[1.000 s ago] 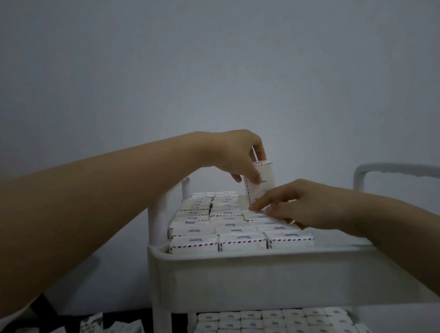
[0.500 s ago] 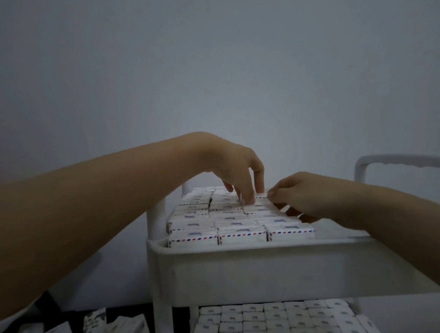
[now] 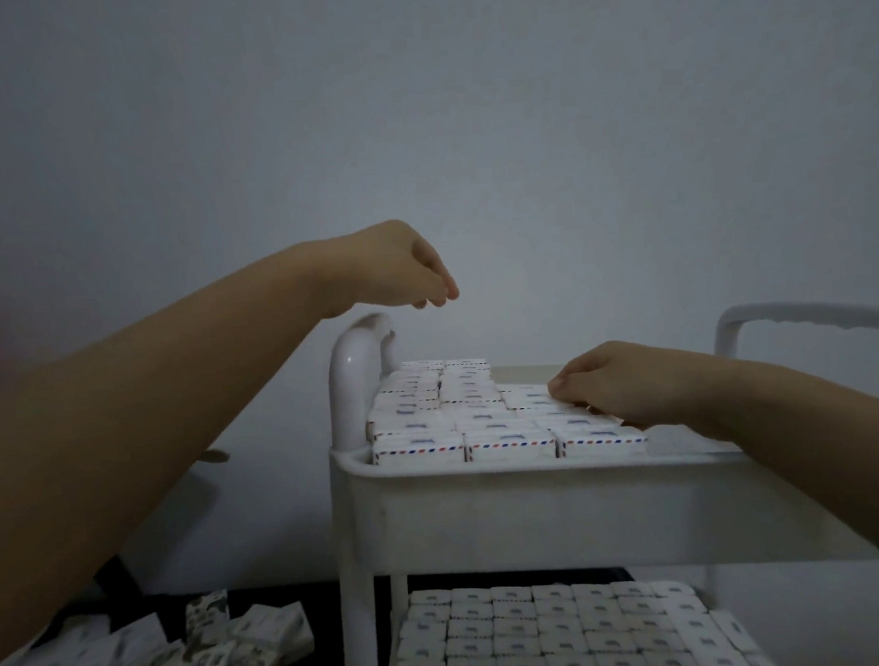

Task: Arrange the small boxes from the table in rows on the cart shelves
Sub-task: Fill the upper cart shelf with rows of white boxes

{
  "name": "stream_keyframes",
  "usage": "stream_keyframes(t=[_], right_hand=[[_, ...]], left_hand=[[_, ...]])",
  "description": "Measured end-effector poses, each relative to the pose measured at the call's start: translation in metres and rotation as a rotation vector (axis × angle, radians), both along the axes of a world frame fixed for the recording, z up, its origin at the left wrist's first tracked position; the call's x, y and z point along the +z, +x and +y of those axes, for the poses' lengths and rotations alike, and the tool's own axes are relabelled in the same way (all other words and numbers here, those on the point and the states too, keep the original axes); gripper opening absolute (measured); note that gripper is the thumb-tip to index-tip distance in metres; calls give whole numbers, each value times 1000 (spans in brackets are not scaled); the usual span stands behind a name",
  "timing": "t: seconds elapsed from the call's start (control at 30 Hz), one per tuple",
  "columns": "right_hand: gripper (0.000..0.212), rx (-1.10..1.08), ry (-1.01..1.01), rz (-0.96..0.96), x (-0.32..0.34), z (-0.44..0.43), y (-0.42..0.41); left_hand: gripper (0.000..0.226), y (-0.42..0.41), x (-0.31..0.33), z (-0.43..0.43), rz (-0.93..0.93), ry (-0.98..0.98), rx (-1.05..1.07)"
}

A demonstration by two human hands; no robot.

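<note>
The white cart's top shelf [image 3: 489, 504] holds rows of small white boxes [image 3: 458, 424] with red-and-blue striped edges. My right hand [image 3: 605, 384] rests on the boxes of the right-hand row, fingers curled down onto their tops. Above the cart's left post hangs my left hand [image 3: 397, 268], lifted clear of the boxes, its fingers loosely curled and holding nothing. The lower shelf [image 3: 564, 634] is packed with rows of the same boxes. A loose heap of boxes [image 3: 200, 656] lies on the dark table at the lower left.
A white tubular post [image 3: 353, 379] rises at the cart's left corner, and a white handle bar [image 3: 807, 318] arches at the right. A plain grey wall fills the background. The right part of the top shelf shows bare floor [image 3: 681, 441].
My left hand set the upright box down into the row, then lifted up and left, away from the boxes. My right hand stayed on the right-hand row. The view shifted left.
</note>
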State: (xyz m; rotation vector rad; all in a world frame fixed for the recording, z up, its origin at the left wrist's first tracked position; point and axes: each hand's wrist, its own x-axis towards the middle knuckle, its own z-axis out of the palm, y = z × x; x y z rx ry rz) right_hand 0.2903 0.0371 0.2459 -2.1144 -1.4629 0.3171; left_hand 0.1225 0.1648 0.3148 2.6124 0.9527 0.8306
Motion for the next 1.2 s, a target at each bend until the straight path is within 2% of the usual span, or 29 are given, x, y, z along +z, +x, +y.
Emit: stream_keyframes(t=[0.13, 0.23, 0.37, 0.47, 0.57, 0.63, 0.73, 0.8, 0.87, 1.0, 1.1, 1.2], right_hand=[[49, -131, 119, -397, 1, 2, 5], [40, -104, 425, -562, 3, -7, -10], [21, 237, 719, -493, -9, -21, -76], [23, 460, 774, -479, -39, -23, -137], [19, 605, 808, -512, -75, -11, -183], [19, 669, 763, -469, -97, 4, -205], [22, 784, 546, -358, -130, 35, -234], [26, 834, 423, -331, -153, 60, -253], [30, 843, 307, -315, -179, 87, -273], [45, 815, 144, -324, -234, 140, -318], [64, 756, 45, -344, -266, 171, -348], [68, 650, 65, -345, -279, 197, -364]], left_hand=[[18, -23, -10, -17, -218, -18, -42], [21, -48, -29, -34, -427, 1, -73], [24, -93, -71, -49, -646, 132, -63], [24, -135, -119, -40, -640, 94, -30], [28, -186, -183, -18, -585, 0, 120], [27, -226, -229, -1, -558, -57, 301], [29, -284, -295, 10, -498, -135, 604], [28, -315, -331, 8, -469, -122, 731], [26, -335, -361, 4, -454, -69, 790], [19, -351, -400, 0, -415, 158, 838], [28, -353, -406, 0, -441, 223, 874], [41, -358, -411, 4, -366, 221, 913]])
